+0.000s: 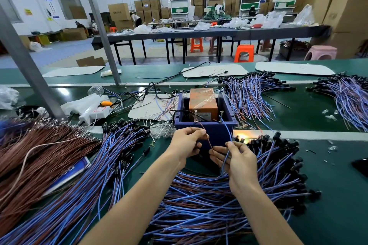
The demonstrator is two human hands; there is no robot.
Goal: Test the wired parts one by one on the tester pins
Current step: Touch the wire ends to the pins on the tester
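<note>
Both forearms reach over the near pile of wired parts [199,195], which crowds the bench from its front edge up to the hands; the left hand [187,143] has its fingers curled and pinches a brown wire [208,141] between thumb and forefinger; the right hand [237,159] likewise pinches a blue wire [230,135]; both wires rise to the two upright pins [195,112] on the front rim of the blue tester box [207,131], which stands just beyond the hands; a small lamp [241,136] glows beside the box's right front corner; left of the arms lie a second blue bundle [99,165] and a brown bundle [39,155], leaving little bare surface; on the right, open green bench [334,185] runs to the frame's edge; beyond a metal rail [298,134] lie further bundles [251,95], white pads [215,70] and a slanting post [29,61]; farther off stand tables, stools and stacked cartons.
</note>
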